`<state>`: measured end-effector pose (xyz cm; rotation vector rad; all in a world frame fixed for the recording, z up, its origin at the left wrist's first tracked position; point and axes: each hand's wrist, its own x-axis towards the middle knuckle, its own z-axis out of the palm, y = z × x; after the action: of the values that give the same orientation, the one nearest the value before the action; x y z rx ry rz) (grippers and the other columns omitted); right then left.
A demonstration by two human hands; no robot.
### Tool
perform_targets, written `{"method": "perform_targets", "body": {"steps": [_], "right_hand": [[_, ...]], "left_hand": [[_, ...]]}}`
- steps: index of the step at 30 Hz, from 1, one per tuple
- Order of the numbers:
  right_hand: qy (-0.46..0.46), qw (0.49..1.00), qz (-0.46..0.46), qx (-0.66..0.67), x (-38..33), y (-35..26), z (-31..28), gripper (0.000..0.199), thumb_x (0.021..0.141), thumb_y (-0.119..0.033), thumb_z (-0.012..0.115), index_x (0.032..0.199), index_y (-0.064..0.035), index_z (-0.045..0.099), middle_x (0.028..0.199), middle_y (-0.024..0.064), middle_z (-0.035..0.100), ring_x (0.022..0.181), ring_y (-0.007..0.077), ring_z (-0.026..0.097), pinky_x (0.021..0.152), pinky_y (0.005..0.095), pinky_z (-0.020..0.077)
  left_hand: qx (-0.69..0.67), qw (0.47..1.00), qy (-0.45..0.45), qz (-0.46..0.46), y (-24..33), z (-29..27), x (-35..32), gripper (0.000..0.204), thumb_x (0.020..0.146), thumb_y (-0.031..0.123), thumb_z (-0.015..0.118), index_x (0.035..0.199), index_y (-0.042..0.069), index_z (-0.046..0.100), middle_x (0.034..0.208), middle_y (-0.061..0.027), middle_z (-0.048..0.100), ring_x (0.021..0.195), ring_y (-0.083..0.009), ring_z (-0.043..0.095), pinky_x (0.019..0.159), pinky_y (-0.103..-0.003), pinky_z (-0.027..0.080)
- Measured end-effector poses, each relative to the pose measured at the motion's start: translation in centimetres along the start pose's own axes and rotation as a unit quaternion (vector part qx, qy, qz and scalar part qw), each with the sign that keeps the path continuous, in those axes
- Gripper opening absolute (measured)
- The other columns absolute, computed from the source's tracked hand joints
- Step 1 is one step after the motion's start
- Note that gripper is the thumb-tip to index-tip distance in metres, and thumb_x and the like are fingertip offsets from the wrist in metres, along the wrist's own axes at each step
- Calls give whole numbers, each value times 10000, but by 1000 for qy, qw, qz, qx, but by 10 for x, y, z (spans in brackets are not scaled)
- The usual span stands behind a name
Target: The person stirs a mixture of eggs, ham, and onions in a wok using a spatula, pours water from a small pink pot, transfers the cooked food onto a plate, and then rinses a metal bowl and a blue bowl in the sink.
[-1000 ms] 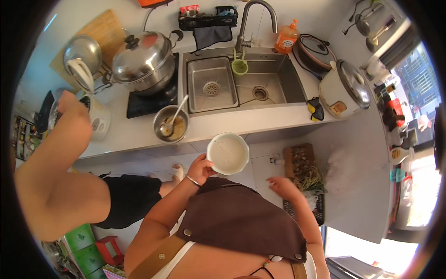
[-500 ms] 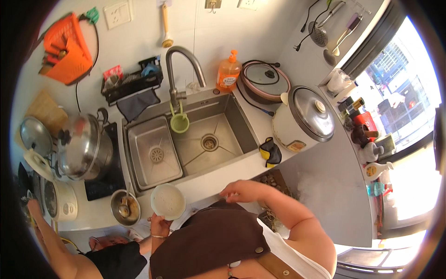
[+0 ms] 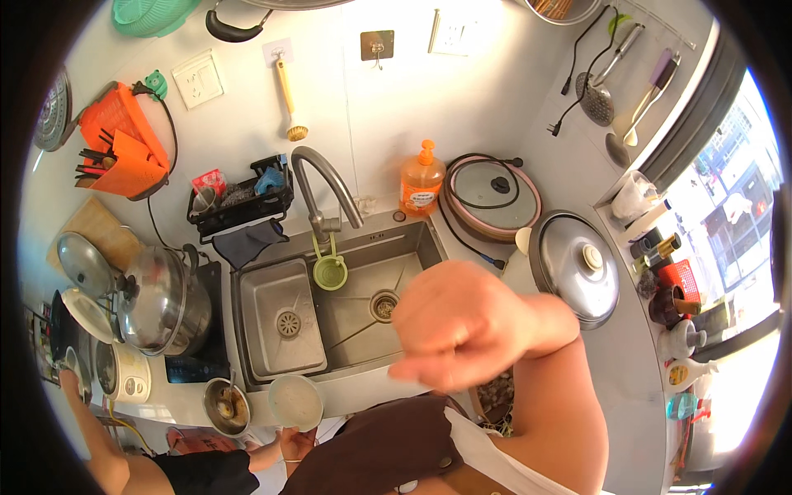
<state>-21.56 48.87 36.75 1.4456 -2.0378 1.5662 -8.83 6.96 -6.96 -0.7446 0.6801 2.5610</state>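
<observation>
My left hand (image 3: 297,444) is closed on the near rim of a white bowl (image 3: 295,403), held just in front of the counter edge. The bowl's pale inside faces up, and nothing large shows in it. My right hand (image 3: 462,326) is raised close to the camera, its fingers curled in with no object visible. It covers the sink's right front corner. Left of the white bowl stands a metal bowl (image 3: 216,421) with a spoon and some brownish food inside.
The double sink (image 3: 285,318) lies ahead, with a green strainer (image 3: 330,272) hanging from the faucet (image 3: 334,177). A steel pot (image 3: 165,305) stands left, a lidded cooker (image 3: 577,268) right. Another person's hand (image 3: 70,381) is at the far left by a pan.
My right hand has risen from beside my body toward the camera, its fingers curling in. The whole view has tilted up. My left hand still holds the white bowl.
</observation>
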Motion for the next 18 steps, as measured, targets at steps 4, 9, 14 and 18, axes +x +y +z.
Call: {"method": "perform_targets", "body": {"steps": [4,9,14,18], "right_hand": [[-168,980,-89,-52,51,-37,-6,204,787,-169,647,655,-102,508,649,75,499,599,263,520,495,355,391],[-93,986,-130,45,64,-46,21,278,802,-161,633,599,-102,452,590,44,437,557,254,464,459,347,337],[-151,976,-125,93,78,-45,34,302,782,-97,656,565,-85,446,551,56,415,498,253,444,430,350,312],[-201,980,7,6,88,-54,50,418,763,-49,672,516,-73,336,481,36,332,403,240,348,384,358,227]], "left_hand": [[-5,999,39,33,-2,-26,-12,591,693,38,595,1263,41,441,1246,-130,519,1135,-317,529,967,-476,461],[-3,998,14,62,-7,-7,4,586,698,47,589,1266,34,442,1254,-130,513,1142,-311,518,962,-474,458],[-16,992,2,121,-13,-7,-10,582,704,56,583,1268,27,443,1263,-129,506,1148,-304,507,957,-472,454],[-9,991,28,129,-17,7,-8,567,712,64,575,1264,18,449,1248,-135,519,1139,-300,515,960,-469,450]]}}
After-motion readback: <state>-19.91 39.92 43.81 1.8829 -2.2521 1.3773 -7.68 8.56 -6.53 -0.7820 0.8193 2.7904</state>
